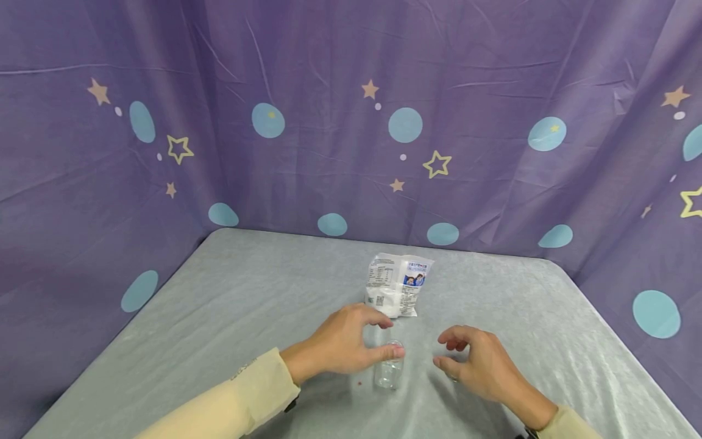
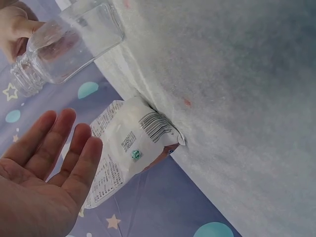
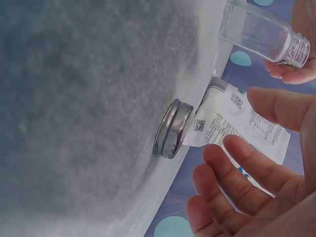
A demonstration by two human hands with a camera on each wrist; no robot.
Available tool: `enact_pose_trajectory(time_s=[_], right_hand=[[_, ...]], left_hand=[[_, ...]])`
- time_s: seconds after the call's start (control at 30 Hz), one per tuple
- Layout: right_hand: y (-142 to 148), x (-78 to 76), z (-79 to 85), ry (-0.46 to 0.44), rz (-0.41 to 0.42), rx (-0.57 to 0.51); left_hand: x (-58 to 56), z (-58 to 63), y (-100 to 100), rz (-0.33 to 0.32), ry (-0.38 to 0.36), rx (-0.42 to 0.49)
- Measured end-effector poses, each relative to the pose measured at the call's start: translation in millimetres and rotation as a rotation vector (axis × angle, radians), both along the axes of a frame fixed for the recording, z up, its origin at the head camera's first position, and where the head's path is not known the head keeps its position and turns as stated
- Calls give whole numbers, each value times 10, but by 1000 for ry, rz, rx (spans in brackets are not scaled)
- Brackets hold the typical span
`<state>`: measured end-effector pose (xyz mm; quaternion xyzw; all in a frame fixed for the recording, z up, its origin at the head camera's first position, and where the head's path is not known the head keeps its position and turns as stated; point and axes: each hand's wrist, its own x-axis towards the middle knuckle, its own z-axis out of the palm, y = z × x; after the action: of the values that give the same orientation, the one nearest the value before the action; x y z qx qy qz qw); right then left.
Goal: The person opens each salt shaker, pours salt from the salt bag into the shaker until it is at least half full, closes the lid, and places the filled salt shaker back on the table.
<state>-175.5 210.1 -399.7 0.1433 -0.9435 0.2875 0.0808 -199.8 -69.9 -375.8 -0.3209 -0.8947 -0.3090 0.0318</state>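
A clear glass or plastic bottle (image 1: 388,377) with a threaded, uncapped neck stands upright on the table. My left hand (image 1: 348,341) is beside it, fingers loosely spread, the thumb overlapping the bottle's top in the head view. In the left wrist view, those fingers (image 2: 74,153) hold nothing. To the right of the bottle, my right hand (image 1: 485,366) hovers with relaxed fingers and grips nothing. A silver metal lid (image 3: 173,129) rests on the table near the right fingertips in the right wrist view; the head view does not show it, with the right hand in front.
Behind the bottle stands a white printed pouch (image 1: 386,280), bearing a barcode and small text. Grey cloth covers the table (image 1: 263,280). Purple curtains (image 1: 329,91) with stars and dots enclose its back and sides. A tiny red speck (image 1: 359,383) lies left of the bottle.
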Motion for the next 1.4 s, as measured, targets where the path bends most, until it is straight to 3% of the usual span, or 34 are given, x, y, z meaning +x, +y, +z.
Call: enact_pose_trajectory(time_s=[0.2,0.57,1.17,1.4], right_hand=[[-24,-45,6,0,-8,-12],[-40,-99,28,0,-15,-3],[-68,-195,61,-30,-9,-8],[-65,-261,77,-25,1,-11]], left_hand=[[-32,41,4,20,27,13],[-122,125,20,59,162,49],[-202,223,47,105,165,43],[-231,230,59,112,227,69]])
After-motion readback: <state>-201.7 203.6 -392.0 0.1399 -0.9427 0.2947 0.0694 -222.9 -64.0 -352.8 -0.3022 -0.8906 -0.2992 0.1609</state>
